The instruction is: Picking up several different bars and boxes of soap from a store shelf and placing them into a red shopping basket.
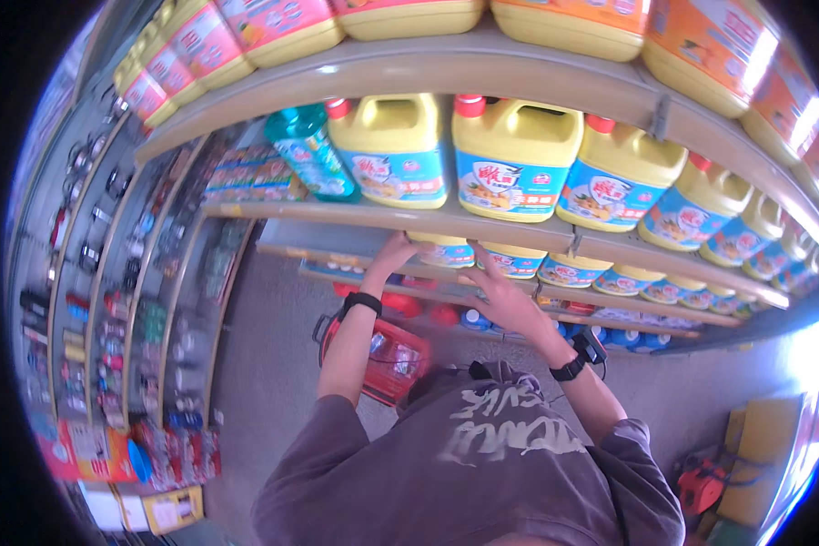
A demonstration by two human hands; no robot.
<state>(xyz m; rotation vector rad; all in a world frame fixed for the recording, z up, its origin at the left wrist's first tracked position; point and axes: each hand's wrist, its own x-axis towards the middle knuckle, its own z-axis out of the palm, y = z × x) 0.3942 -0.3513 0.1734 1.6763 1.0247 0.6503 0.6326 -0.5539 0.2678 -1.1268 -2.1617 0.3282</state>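
Observation:
Both hands reach to a lower shelf holding yellow jugs with blue labels. My left hand (397, 254) is at the left side of a yellow jug (443, 251), its fingers partly hidden under the shelf above. My right hand (501, 286) has its fingers spread at the right side of that jug, in front of a neighbouring jug (512, 261). Whether either hand presses on the jug cannot be told. On the shelf above stand larger-looking yellow jugs with red caps (519, 160) and a tilted teal bottle (310, 153).
A red shopping basket (389, 362) is on the floor below my left arm. Shelf edges (396, 222) run close above the hands. Racks of small goods (130, 273) stand at the left, cardboard boxes (757, 450) at the lower right.

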